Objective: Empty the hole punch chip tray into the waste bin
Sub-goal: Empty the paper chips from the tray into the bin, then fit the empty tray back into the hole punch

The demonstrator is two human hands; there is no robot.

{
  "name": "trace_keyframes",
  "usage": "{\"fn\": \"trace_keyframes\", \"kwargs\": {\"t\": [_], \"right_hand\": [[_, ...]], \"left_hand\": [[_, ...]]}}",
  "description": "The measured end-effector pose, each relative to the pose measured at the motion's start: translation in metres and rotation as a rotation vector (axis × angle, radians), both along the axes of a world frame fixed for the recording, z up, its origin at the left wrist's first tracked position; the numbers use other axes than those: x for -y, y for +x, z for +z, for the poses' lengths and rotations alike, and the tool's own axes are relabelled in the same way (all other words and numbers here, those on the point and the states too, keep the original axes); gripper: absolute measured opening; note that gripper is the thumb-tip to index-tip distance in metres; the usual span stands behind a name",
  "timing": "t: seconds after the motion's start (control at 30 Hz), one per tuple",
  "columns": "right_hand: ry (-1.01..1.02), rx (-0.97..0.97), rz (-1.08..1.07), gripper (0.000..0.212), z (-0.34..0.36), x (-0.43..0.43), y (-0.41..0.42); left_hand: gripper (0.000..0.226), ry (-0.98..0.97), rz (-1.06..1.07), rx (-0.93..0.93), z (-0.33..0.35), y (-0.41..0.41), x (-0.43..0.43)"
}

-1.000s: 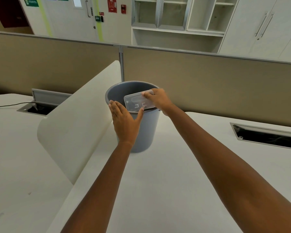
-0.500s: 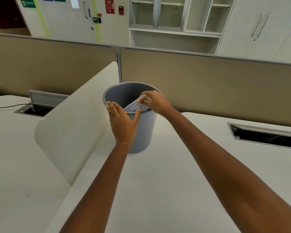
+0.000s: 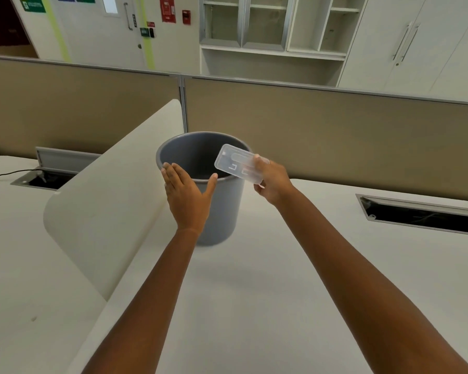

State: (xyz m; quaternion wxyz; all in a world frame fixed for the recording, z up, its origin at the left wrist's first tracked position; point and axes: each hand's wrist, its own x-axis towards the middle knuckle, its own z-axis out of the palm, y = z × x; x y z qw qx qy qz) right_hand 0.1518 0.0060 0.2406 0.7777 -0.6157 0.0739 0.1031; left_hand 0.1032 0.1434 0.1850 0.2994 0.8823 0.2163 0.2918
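Note:
A grey round waste bin (image 3: 222,209) stands upright on the white desk (image 3: 254,292). My left hand (image 3: 187,195) rests flat against the bin's near rim and wall, fingers spread, thumb out to the right. My right hand (image 3: 272,182) grips one end of the clear plastic chip tray (image 3: 234,163). The tray is tilted, its flat underside towards me, and its free end hangs over the bin's right rim. I cannot see the bin's bottom or any chips.
A curved white divider panel (image 3: 114,201) stands close to the left of the bin. Beige partition walls (image 3: 335,136) run behind. An open cable slot (image 3: 422,214) lies at the right, another (image 3: 43,179) with a black cable at the left.
My right hand has lifted the tray out of the bin's mouth and drawn it to the right, turning its flat side towards me. My left hand has stayed on the rim.

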Motion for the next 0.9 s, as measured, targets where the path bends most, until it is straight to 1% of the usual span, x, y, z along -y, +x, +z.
{"fn": "trace_keyframes", "kwargs": {"t": [0.03,0.1,0.13,0.17,0.23,0.3,0.43,0.53,0.6,0.67,0.7,0.77,0.83,0.9], "right_hand": [[0.038,-0.045,-0.006,0.004,-0.004,0.007,-0.004],[0.081,-0.108,-0.022,0.011,-0.014,0.021,-0.011],[0.089,-0.135,-0.033,0.01,-0.021,0.028,-0.013],[0.102,-0.164,-0.042,0.005,-0.027,0.035,-0.018],[0.125,-0.211,-0.053,0.009,-0.04,0.047,-0.026],[0.149,-0.249,-0.069,0.005,-0.052,0.061,-0.037],[0.212,-0.311,-0.088,0.007,-0.075,0.082,-0.058],[0.24,-0.349,-0.103,0.01,-0.092,0.099,-0.075],[0.246,-0.364,-0.111,0.018,-0.104,0.108,-0.085],[0.26,-0.389,-0.121,0.014,-0.116,0.116,-0.095],[0.271,-0.403,-0.126,0.009,-0.121,0.12,-0.101],[0.281,-0.424,-0.131,0.009,-0.13,0.126,-0.11],[0.278,-0.431,-0.129,0.009,-0.138,0.131,-0.118],[0.246,-0.423,-0.104,0.01,-0.143,0.137,-0.127]], "left_hand": [[0.092,0.005,0.001,0.002,-0.001,0.0,-0.001],[0.091,0.004,0.002,0.005,-0.002,0.001,-0.002],[0.09,0.0,0.002,0.012,-0.002,0.001,-0.002],[0.089,-0.007,0.004,0.025,-0.002,0.001,-0.001],[0.086,-0.03,0.003,0.072,-0.004,-0.001,0.001],[0.081,-0.056,-0.012,0.125,-0.011,-0.006,0.01],[0.07,-0.14,-0.04,0.215,-0.036,-0.023,0.036],[0.063,-0.194,-0.123,0.242,-0.061,-0.04,0.068],[0.056,-0.272,-0.228,0.2,-0.08,-0.051,0.091],[0.049,-0.457,-0.356,0.092,-0.095,-0.059,0.113],[0.045,-0.602,-0.421,0.025,-0.101,-0.063,0.124],[0.04,-0.977,-0.52,-0.109,-0.106,-0.067,0.143],[0.042,-1.291,-0.573,-0.247,-0.108,-0.072,0.157],[0.05,-1.566,-0.592,-0.318,-0.11,-0.076,0.169]]}}
